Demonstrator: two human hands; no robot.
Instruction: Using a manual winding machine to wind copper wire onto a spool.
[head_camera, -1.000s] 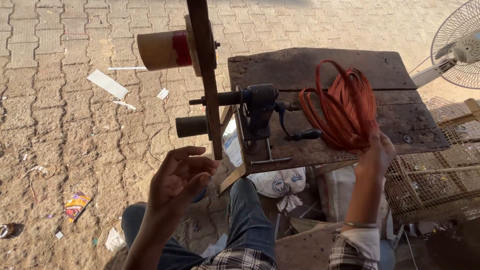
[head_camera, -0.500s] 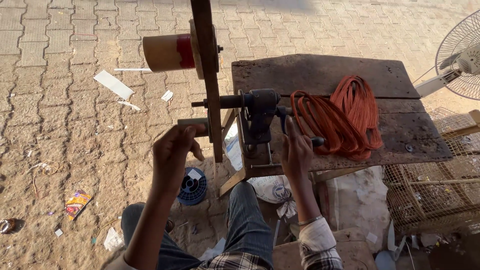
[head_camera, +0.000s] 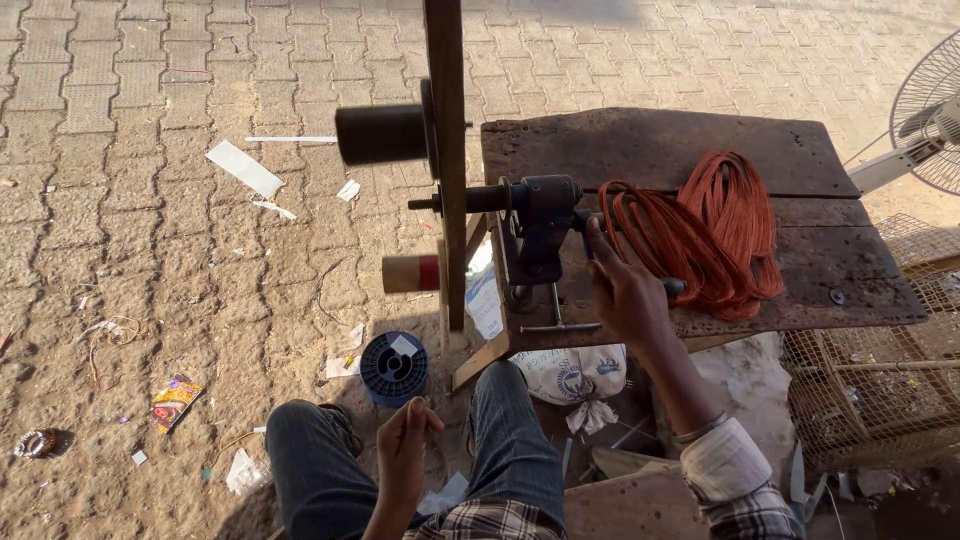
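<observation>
Starting at the left, the wooden bar (head_camera: 446, 150) has swung round, so its dark spool (head_camera: 380, 134) is now up and its cardboard tube (head_camera: 410, 273) down, above the blue reel (head_camera: 393, 367) on the ground. The left hand (head_camera: 405, 450) has dropped to the knee, fingers loosely curled, holding nothing visible. The right hand (head_camera: 625, 290) has closed on the winder (head_camera: 535, 225) crank, beside the orange cord (head_camera: 700, 230) coiled on the table (head_camera: 650, 145).

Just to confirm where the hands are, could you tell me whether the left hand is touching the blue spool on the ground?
Apart. The head view shows the left hand above the knee, bare ground between it and the blue spool.
</observation>
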